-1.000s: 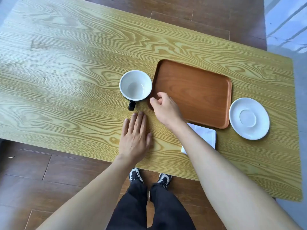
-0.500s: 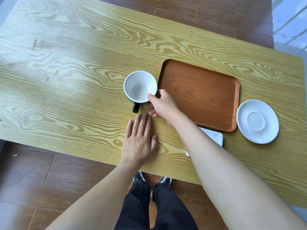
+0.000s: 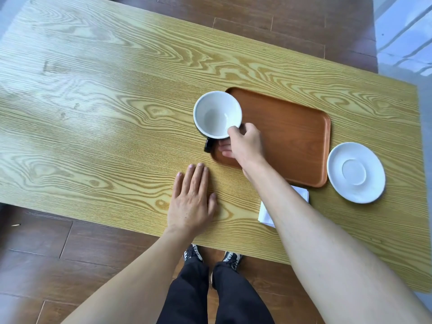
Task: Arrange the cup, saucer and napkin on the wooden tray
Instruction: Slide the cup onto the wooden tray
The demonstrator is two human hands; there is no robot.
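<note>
- The right hand (image 3: 245, 143) has the cup (image 3: 217, 114) pinched at its near rim, thumb over the lip and the other fingers tucked underneath by the dark outer wall.
- The cup sits over the left edge of the wooden tray (image 3: 292, 136), overlapping its far-left corner; whether it is lifted clear or touching down there cannot be told from this angle.
- Glazed ceramic by the look of it, white inside and dark outside: rigid, likely with some weight, smooth enough to slip, and apt to chip if it knocks the tray's raised lip.
- A rim pinch lets a cup swing; the dark handle (image 3: 208, 146), pointing toward the person just left of the hand, looks the steadier place to grip.
- The left hand (image 3: 192, 199) lies flat on the table (image 3: 93, 113), fingers spread slightly, palm down, holding nothing, near the table's front edge.
- The saucer (image 3: 355, 173) waits on the table just right of the tray, apart from it. Thin, hard and brittle in all likelihood; its shallow rim offers the only purchase, thumb on top and fingers under the edge.
- The napkin (image 3: 266, 213) lies near the tray's front edge, mostly hidden under the right forearm. Soft, light and floppy by appearance; a corner pinch should serve.
- Nothing is settled on the tray yet.
</note>
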